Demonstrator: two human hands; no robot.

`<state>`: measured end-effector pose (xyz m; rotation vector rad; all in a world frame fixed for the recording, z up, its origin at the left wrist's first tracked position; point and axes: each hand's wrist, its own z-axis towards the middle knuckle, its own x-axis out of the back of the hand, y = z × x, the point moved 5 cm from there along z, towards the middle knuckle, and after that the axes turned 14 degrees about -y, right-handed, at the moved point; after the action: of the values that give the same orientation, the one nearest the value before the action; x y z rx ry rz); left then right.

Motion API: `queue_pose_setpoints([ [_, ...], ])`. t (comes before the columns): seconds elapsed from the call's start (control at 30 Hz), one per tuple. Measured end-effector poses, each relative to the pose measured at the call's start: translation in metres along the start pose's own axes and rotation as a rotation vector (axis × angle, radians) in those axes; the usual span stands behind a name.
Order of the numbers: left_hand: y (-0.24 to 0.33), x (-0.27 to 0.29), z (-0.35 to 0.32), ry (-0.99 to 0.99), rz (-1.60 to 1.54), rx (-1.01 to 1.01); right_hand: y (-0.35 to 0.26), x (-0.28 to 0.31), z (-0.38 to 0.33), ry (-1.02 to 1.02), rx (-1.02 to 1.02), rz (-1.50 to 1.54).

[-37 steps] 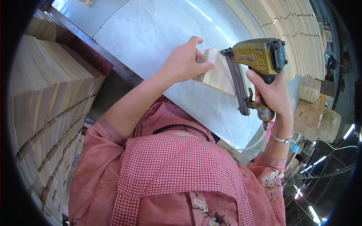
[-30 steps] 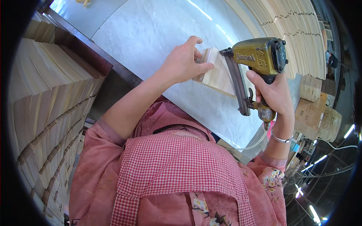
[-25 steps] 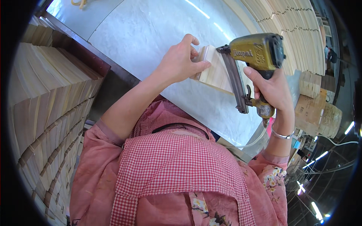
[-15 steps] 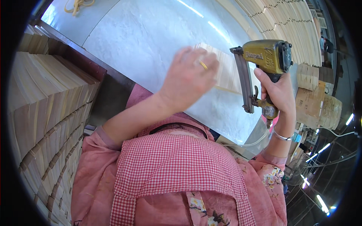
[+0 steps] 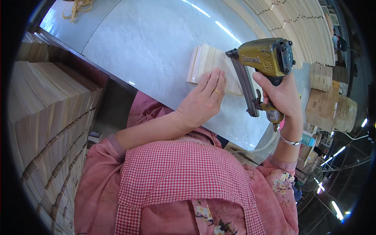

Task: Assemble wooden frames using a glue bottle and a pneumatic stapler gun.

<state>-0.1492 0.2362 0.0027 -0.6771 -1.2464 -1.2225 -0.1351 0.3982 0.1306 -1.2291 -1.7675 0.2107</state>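
A small stack of pale wooden boards (image 5: 208,58) lies on the grey table. My left hand (image 5: 203,96) rests on top of it, fingers stretched flat and close together, a gold ring on one. In my right hand (image 5: 282,94) is a pneumatic staple gun (image 5: 260,55) with a worn yellow-brown body, its grip wrapped by my fingers. The gun's nose is over the right part of the boards; whether it touches them I cannot tell. Its long dark magazine (image 5: 246,84) hides the boards' right end. An air hose (image 5: 270,143) runs from the grip's base.
Tall stacks of wooden boards (image 5: 47,90) stand at my left beside the table (image 5: 145,47). More pale boards (image 5: 301,27) are piled at the far right. Yellowish cord (image 5: 78,8) lies at the far left of the table. Cardboard boxes (image 5: 323,107) stand at right.
My left hand, blurred and raised before, has come down flat onto the boards. The staple gun has shifted left, bringing its nose over them.
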Motion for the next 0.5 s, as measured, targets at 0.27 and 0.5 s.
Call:
queue_pose_setpoints([
  [0.27, -0.0001, 0.0041, 0.0009, 0.001, 0.024, -0.001, -0.0008, -0.0017, 0.0049, -0.029, -0.016, 0.019],
  [0.5, 0.0005, 0.0024, 0.0002, 0.007, 0.010, 0.006, -0.0022, -0.0015, 0.0076, -0.059, -0.052, -0.011],
])
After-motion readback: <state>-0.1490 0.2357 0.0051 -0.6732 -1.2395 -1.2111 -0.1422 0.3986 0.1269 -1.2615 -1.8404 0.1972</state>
